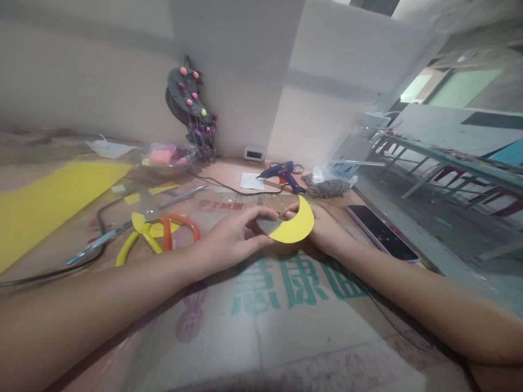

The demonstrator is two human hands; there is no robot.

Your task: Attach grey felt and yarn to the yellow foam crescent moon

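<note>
My left hand [229, 242] and my right hand [322, 231] meet above a cardboard sheet [286, 321] with green printed characters. Together they hold a yellow crescent-shaped cutout [296, 224] with a grey piece [267, 225] tucked against its inner curve. The left thumb and fingers pinch the grey piece from the left. Behind the yellow crescent, the right hand's fingers curl around its right edge. Both forearms reach in from the bottom corners.
Scissors with yellow and red handles [157, 234] lie to the left, near a large yellow sheet [44, 204] and a pen. A blue glue gun [281, 174] with its cable, a wire tangle and a phone [382, 233] sit to the right. A dark decorated ornament [190, 106] stands by the wall.
</note>
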